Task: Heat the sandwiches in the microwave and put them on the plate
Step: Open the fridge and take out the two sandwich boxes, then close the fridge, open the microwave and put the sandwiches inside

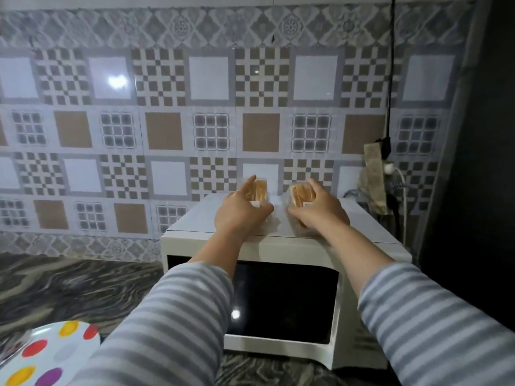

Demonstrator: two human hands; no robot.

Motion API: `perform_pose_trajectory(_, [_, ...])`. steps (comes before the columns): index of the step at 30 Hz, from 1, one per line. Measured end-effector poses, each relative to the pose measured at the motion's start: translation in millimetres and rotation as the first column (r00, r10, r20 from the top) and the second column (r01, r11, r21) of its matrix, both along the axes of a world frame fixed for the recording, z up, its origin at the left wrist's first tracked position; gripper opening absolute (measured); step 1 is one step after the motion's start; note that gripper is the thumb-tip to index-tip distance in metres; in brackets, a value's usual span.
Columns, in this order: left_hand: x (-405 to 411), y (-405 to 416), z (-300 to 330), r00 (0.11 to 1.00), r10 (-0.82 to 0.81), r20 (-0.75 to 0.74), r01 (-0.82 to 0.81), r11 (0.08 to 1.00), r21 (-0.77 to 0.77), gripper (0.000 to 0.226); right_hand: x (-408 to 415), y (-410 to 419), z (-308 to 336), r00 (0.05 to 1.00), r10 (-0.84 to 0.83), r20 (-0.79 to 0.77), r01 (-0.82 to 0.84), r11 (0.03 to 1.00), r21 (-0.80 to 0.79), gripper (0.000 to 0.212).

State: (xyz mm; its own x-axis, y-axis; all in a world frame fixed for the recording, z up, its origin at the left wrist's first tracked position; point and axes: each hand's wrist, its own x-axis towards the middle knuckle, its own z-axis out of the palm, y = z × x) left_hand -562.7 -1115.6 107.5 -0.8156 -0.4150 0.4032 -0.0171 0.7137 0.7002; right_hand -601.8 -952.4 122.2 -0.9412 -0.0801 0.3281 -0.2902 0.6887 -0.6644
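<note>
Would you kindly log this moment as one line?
left hand grips left sandwich pack | right hand grips right pack | microwave closed

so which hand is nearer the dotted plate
Left. The left hand grips a sandwich pack on the microwave, on the plate side; the right hand is further right.

White microwave [278, 246] — dotted plate [50, 355]

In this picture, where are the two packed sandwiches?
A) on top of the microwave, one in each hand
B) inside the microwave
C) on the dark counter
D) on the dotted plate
A: the left hand and the right hand each hold a packed sandwich, left one, right one, on the microwave top; its door is closed.
</note>
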Motion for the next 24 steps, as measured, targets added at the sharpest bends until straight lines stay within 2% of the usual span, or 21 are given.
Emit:
perform_pose_trajectory(7, [-30, -13, -12, 0.998, -0.029, 0.051, 0.028, 0.999, 0.024, 0.077, -30, -18, -11, 0.998, -0.056, 0.008, 0.055, 0.995, 0.088, 0.085])
perform_pose_trajectory(13, [-31, -15, -10, 0.993, 0.002, 0.121, 0.015, 0.991, -0.136, 0.077, -31, -19, -5, 0.997, -0.057, 0.056, 0.047, 0.986, 0.159, 0.097])
perform_pose_trajectory(21, [46, 3, -12, 0.997, -0.004, 0.077, 0.020, 0.977, -0.211, 0.067, 40, 0, -10, 0.993, -0.055, 0.104, 0.033, 0.978, 0.206, 0.103])
perform_pose_trajectory(24, [96, 11, -16, 0.997, -0.035, 0.063, 0.049, 0.968, -0.244, 0.060, 94, 15, -17, 0.990, -0.101, 0.095, 0.075, 0.966, 0.247, 0.092])
